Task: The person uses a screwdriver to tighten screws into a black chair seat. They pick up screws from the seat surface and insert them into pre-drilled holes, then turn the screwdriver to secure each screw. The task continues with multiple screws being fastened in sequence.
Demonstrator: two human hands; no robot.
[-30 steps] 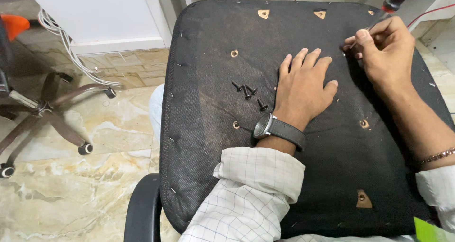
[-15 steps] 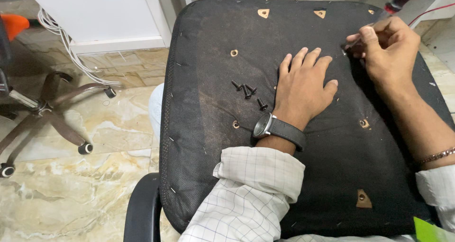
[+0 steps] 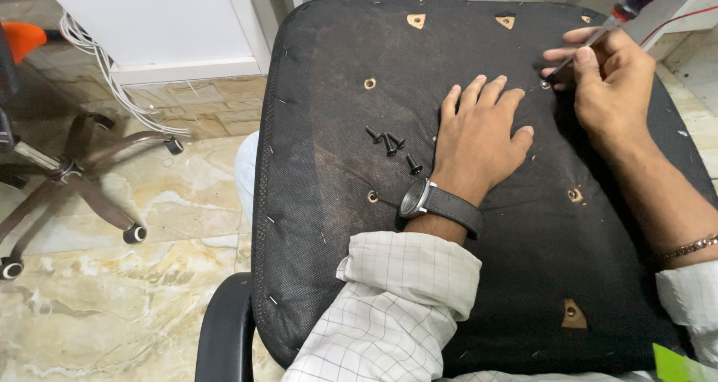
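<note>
**Hands steady the seat while the screwdriver works a screw**

Hands share the job on the upturned chair seat (image 3: 336, 202): the left hand (image 3: 482, 139) lies flat and spread on the black underside cloth, fingers open, holding nothing, pressing the seat down. The right hand (image 3: 609, 83) is closed around a screwdriver (image 3: 598, 42) with a red handle, its shaft slanting down to a screw (image 3: 545, 84) near the far right of the seat, just beyond the left fingertips.

Four loose black screws (image 3: 390, 144) lie in a small group just left of the left hand, between two metal-ringed holes (image 3: 370, 84). A wristwatch (image 3: 430, 202) sits on the left wrist.

To do this step well, the tip looks as if it should sit squarely in the screw head before any turning, with the shaft brought closer to upright than its present slant, so it does not skid onto the cloth. Firm downward pressure from the flat left hand should keep the seat from rocking. That hand is best kept clear of the loose screws, which could roll off to the marble floor (image 3: 112, 277).
</note>
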